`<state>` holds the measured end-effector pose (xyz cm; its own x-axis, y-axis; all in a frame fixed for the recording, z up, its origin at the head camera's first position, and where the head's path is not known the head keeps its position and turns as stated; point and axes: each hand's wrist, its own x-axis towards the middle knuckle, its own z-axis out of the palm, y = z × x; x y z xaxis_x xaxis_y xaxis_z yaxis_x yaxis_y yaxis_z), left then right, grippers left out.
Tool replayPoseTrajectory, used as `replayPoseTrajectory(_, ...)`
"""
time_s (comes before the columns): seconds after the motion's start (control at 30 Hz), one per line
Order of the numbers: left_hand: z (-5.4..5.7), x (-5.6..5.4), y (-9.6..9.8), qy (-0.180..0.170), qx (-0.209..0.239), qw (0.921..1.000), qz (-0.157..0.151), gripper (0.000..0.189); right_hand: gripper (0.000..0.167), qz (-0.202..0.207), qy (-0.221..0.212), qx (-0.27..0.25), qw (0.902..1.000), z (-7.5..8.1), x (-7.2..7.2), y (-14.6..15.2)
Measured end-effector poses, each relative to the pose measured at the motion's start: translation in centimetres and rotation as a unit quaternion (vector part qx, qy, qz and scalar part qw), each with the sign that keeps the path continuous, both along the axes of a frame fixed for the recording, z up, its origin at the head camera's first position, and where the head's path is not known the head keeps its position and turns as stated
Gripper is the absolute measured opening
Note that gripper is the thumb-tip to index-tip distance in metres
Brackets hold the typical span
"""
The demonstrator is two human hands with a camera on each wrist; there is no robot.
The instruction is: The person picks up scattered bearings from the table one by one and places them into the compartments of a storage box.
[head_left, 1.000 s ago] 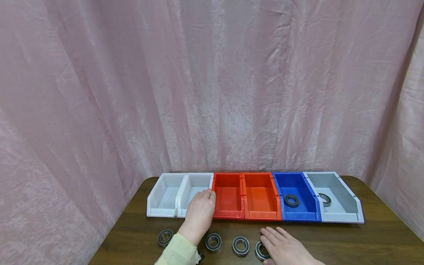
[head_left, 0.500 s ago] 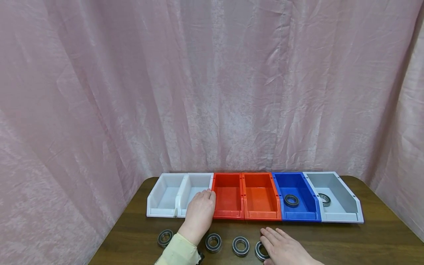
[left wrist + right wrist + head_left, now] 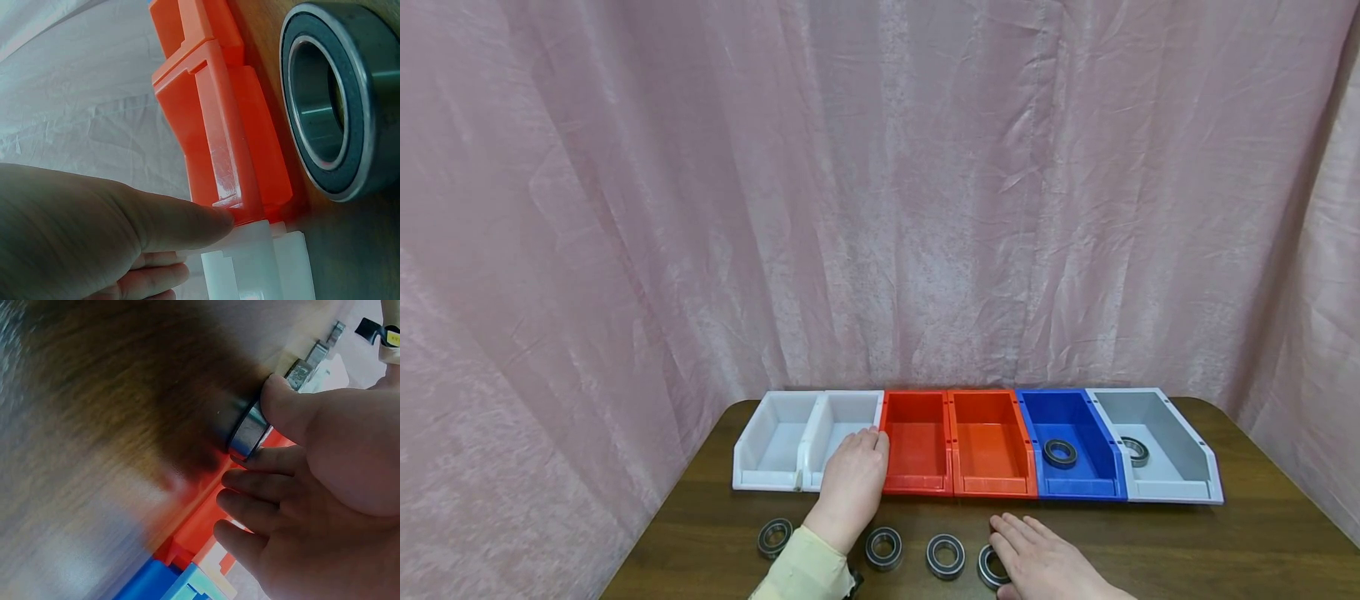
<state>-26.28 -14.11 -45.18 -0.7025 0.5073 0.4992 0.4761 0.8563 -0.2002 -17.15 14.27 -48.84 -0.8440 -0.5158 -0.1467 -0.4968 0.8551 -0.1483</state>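
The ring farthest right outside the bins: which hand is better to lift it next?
Probably the right hand: its thumb and index finger are at opposite edges of that ring. The left hand is farther away, at a white bin.

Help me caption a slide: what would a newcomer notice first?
Likely the row of colored bins, white through red to gray, across the table before a pink curtain. Next, the left hand over the bin second from left, and the right hand touching the rightmost bearing on the table.
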Motion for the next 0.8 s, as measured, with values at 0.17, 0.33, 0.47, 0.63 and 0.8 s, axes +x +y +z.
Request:
replayPoseTrajectory(0.17, 0.04, 0.03, 0.02, -0.002, 0.0, 1.0, 0.003, 0.04, 0.066, -0.004, -0.006, -0.001, 1.0, 0.1, -0.1, -0.09)
replayPoseTrajectory(0.33, 0.08, 0.07, 0.04, 0.004, -0.002, 1.0, 0.002, 0.037, 0.067, -0.008, -0.012, 0.002, 0.9999, 0.16, -0.2, -0.19)
replayPoseTrajectory(0.47, 0.11, 0.09, 0.06, 0.005, -0.003, 1.0, 0.002, 0.036, 0.067, -0.004, -0.005, 0.008, 0.9999, 0.11, -0.21, -0.14)
replayPoseTrajectory(0.63, 0.19, 0.13, 0.07, 0.0, -0.003, 1.0, 0.003, 0.04, 0.065, 0.006, 0.004, 0.008, 0.9999, 0.07, -0.22, 0.02)
replayPoseTrajectory(0.8, 0.2, 0.22, 0.06, 0.004, -0.005, 1.0, 0.002, 0.038, 0.065, 0.011, 0.002, 0.005, 0.9999, 0.12, -0.13, 0.11)
